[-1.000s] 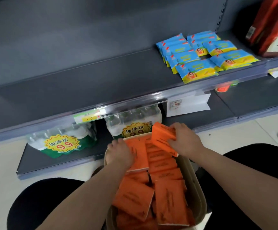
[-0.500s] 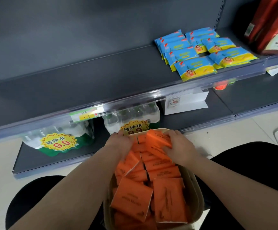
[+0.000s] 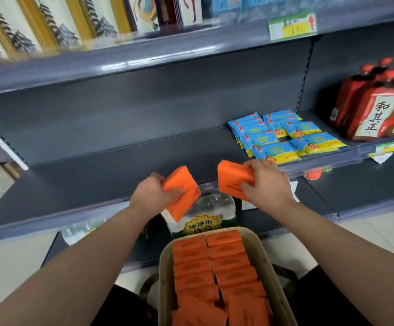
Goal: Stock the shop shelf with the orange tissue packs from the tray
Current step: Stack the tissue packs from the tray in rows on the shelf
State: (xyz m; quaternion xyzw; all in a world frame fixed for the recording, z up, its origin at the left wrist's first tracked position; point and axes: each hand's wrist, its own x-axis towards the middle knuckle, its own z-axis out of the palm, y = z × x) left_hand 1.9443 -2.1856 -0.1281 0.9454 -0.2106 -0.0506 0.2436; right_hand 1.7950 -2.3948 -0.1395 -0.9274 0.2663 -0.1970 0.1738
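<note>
My left hand grips an orange tissue pack, tilted, just in front of the dark grey middle shelf. My right hand grips a second orange tissue pack at the same height, to the right. Both packs hang above the shelf's front edge, apart from each other. Below, on my lap, a beige tray holds several more orange packs in two rows.
Blue and yellow packets lie on the same shelf at the right, red bottles beyond them. Bottled water packs with a 9.9 sticker stand on the bottom shelf. Framed pictures fill the top shelf. The shelf's left part is bare.
Both hands have lifted out of the tray, each with an orange pack, up to the middle shelf. The camera view has tilted upward, showing the top shelf.
</note>
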